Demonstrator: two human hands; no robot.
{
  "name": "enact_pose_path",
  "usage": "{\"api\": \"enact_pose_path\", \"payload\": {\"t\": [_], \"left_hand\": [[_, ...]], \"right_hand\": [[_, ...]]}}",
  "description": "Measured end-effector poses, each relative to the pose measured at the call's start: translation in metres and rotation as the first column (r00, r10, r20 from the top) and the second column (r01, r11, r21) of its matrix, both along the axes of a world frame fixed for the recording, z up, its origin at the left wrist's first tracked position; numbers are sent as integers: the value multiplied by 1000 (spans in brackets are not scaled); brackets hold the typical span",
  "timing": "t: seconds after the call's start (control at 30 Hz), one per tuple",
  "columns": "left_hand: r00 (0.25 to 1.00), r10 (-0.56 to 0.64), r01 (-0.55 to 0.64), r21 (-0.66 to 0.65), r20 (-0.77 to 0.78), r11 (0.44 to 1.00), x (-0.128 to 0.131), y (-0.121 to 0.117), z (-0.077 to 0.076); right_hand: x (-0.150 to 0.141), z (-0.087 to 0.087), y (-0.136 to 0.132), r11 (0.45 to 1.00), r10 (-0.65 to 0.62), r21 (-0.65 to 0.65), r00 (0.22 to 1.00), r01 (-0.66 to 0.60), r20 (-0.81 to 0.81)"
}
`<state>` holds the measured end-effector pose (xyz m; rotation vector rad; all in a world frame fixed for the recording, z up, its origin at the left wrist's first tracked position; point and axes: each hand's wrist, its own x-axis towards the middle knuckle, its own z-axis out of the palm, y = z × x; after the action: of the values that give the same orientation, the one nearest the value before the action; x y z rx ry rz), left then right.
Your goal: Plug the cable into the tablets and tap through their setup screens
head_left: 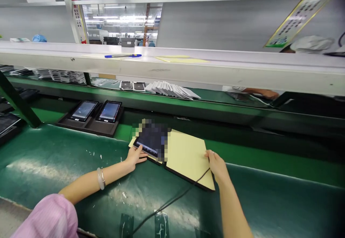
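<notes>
My left hand [137, 156] is closed on the near edge of a dark tablet [152, 139], thumb on top and fingers low along its side. The tablet lies tilted over the left part of a black tray [199, 185], and its far part is pixelated. A yellow sheet [185, 153] covers the tray's right part. At that sheet's right edge is my right hand [217, 166], fingers curled and fingertips touching the edge. A black cable [175, 198] runs from the bench's front up into this hand; its end is hidden.
Two lit tablets [109, 111] sit in another black tray [88, 126] to the left. A white shelf [161, 67] crosses above the green bench, bearing a blue pen [122, 55]. Behind it lie fanned white pieces [172, 89]. A co-worker's hand [269, 93] shows at far right.
</notes>
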<state>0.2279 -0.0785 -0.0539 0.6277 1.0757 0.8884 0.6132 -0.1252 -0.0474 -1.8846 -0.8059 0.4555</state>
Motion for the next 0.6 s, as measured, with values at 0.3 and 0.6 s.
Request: {"api": "enact_pose_path", "payload": {"t": [0.3,0.6], "left_hand": [[980,-61,65,15,-189,998,-5,2,2],[941,-34,73,104,-336,992,-46,15,0]], "right_hand": [[14,34,108,949,241,-240,961,-205,132],[-16,33,-34,840,385,-395,921,-372,-49]]}}
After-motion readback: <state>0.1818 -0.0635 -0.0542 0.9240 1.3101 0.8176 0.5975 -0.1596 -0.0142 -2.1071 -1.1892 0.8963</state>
